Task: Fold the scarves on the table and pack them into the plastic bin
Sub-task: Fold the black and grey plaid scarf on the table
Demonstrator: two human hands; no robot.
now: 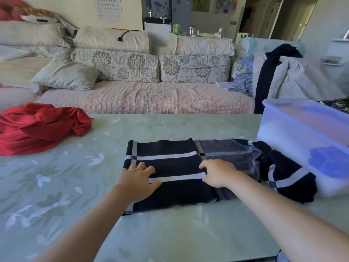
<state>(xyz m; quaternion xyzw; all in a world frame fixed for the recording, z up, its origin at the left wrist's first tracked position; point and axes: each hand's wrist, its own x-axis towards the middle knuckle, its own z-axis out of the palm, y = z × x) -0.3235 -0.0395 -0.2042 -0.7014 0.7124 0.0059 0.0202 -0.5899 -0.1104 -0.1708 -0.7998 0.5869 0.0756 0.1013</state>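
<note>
Pressing flat with spread fingers, the left hand (137, 179) pins the dark plaid scarf (173, 148) on the bench (170, 233), likely to steady it while the right hand (219, 174), fingers curled, pinches the folded layer's edge. Two scarves show, counting the crumpled red scarf (41, 125) far left. One plastic bin (302, 125) stands just beside the plaid's loose end.

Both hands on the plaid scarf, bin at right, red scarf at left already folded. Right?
No: the head view shows the red scarf lying crumpled, not folded. The rest holds: left hand and right hand are on the plaid scarf, bin at right.
</note>
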